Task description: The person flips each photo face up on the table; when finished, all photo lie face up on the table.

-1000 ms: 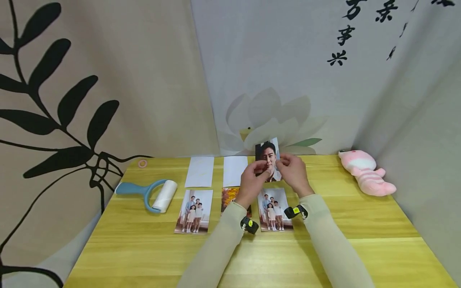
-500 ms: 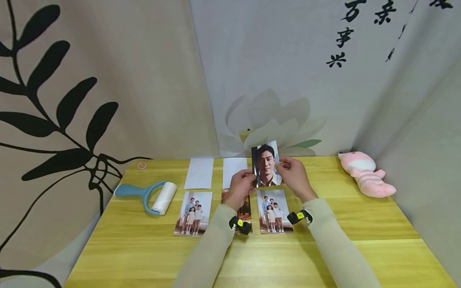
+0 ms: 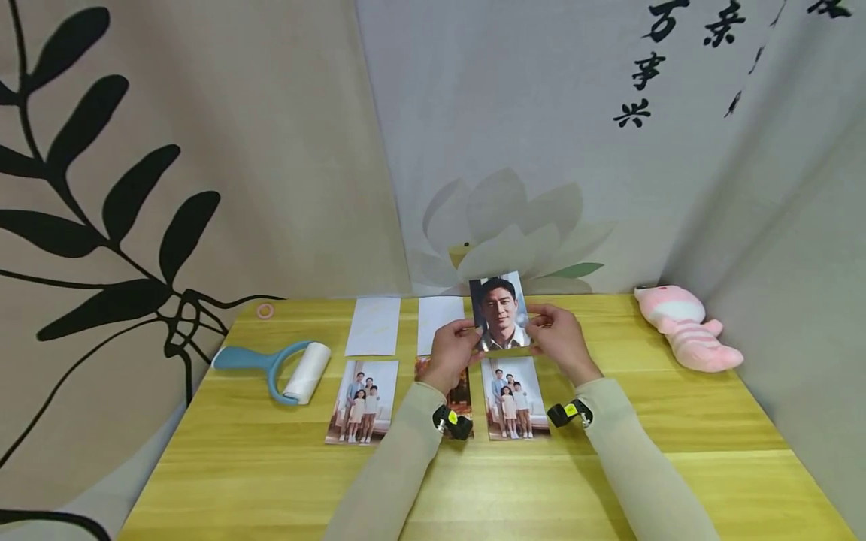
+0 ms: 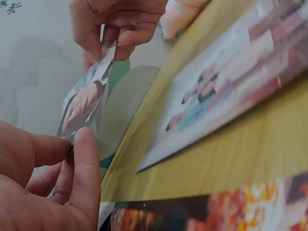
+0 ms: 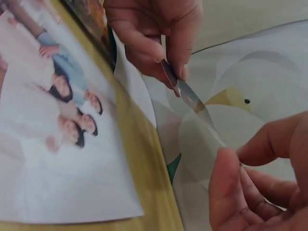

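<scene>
A portrait photo (image 3: 501,312) is held up, tilted, between both hands over the back of the table. My left hand (image 3: 452,353) pinches its lower left side between thumb and fingers. On the opposite side my right hand (image 3: 560,338) pinches the lower right edge. The right wrist view shows the photo (image 5: 195,98) nearly edge-on between the two hands. Just below it lies a family photo (image 3: 517,398) on the table. An autumn-coloured photo (image 3: 463,394) lies partly hidden under my left hand and wrist.
Another family photo (image 3: 361,402) lies to the left. Behind the row are two white cards (image 3: 373,327), (image 3: 440,319) lying flat. A blue-handled lint roller (image 3: 271,364) and a pink ring (image 3: 265,310) are at the left, a pink plush toy (image 3: 686,327) at the right. A curtain hangs behind the table (image 3: 514,488).
My left hand has moved from in front of the portrait photo to its left edge. The photo has come slightly lower and turned more squarely to the head camera; my right hand is lower on its edge.
</scene>
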Tool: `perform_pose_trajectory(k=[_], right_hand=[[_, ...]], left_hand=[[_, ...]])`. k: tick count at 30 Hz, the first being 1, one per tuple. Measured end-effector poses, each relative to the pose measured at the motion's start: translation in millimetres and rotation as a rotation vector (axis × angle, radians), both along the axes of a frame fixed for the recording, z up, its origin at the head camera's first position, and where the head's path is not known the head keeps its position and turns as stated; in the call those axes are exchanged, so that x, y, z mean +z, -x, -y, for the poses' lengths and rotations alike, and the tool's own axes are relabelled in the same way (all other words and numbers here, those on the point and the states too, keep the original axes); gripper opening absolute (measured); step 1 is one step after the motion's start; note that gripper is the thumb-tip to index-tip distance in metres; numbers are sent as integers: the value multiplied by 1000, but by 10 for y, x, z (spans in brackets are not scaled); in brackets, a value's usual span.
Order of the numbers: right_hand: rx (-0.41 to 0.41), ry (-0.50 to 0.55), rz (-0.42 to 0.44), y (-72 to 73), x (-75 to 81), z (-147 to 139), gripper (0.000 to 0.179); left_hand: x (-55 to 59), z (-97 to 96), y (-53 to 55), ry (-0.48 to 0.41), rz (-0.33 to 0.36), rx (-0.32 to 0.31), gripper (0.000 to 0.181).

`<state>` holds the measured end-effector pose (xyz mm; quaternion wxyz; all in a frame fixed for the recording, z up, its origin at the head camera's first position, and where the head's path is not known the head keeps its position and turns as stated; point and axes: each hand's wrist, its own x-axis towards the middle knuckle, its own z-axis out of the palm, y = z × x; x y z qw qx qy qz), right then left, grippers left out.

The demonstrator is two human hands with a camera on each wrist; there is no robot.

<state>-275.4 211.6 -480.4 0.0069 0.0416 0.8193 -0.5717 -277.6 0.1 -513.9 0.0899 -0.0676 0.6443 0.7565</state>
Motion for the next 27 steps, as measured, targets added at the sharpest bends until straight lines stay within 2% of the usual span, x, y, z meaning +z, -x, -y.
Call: perform_pose_trajectory(k=[9, 13, 18, 24, 27], right_hand=[[19, 17, 14, 53, -178, -52, 43], [32, 22, 34, 71, -239, -69, 41], [47, -5, 54, 124, -291, -48, 39], [22, -21, 111, 148, -307, -13, 38], [12, -39, 113, 151, -303, -15, 37]], left_hand=[[-53, -20, 9, 117, -46, 61, 29], [-56, -35, -5, 241, -84, 53, 31], [-2, -33, -17, 385, -130, 49, 30], [43, -36, -33, 480, -123, 28, 29], [66, -36, -41, 505, -117, 21, 29]])
